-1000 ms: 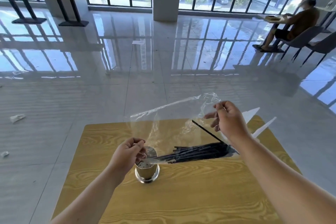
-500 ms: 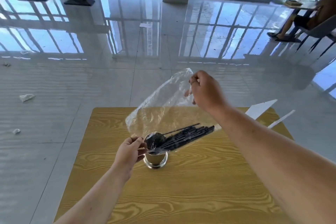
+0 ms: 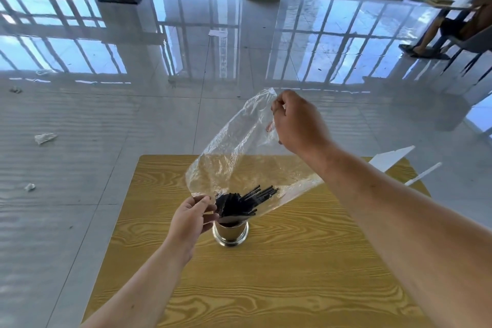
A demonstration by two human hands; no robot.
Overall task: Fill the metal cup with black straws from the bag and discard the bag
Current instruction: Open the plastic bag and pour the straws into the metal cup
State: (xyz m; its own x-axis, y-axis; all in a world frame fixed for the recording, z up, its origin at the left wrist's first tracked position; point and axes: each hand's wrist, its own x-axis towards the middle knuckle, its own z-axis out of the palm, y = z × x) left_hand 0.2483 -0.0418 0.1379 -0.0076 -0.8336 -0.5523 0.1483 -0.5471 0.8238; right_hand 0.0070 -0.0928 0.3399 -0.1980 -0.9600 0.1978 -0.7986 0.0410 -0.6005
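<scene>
Fingers of my left hand: curled, pinching the lower edge of the clear plastic bag just beside the rim of the metal cup. Fingers of my right hand: closed on the bag's opposite corner, held high above and beyond the cup, so that the film slopes steeply down to the cup's mouth.

Inside the film, the black straws are bunched at the low end. Most of the bundle has its lower ends in the cup, while the upper ends fan out to the right beneath the plastic. Whether every straw has cleared the bag's mouth I cannot tell.

The cup stands upright near the middle of the yellow wood-grain table. White paper strips lie at its far right corner.

Step in hand, as I judge it: the pour itself, near its end, with the bag not yet discarded.

The next move calls for my right hand to lift the bag straight up and off the straw tips while my left hand steadies the opening, so the film slides free without dragging the leaning straws out or tipping the cup. The light, clinging plastic may catch on the fanned ends, so a slow pull seems wise.
</scene>
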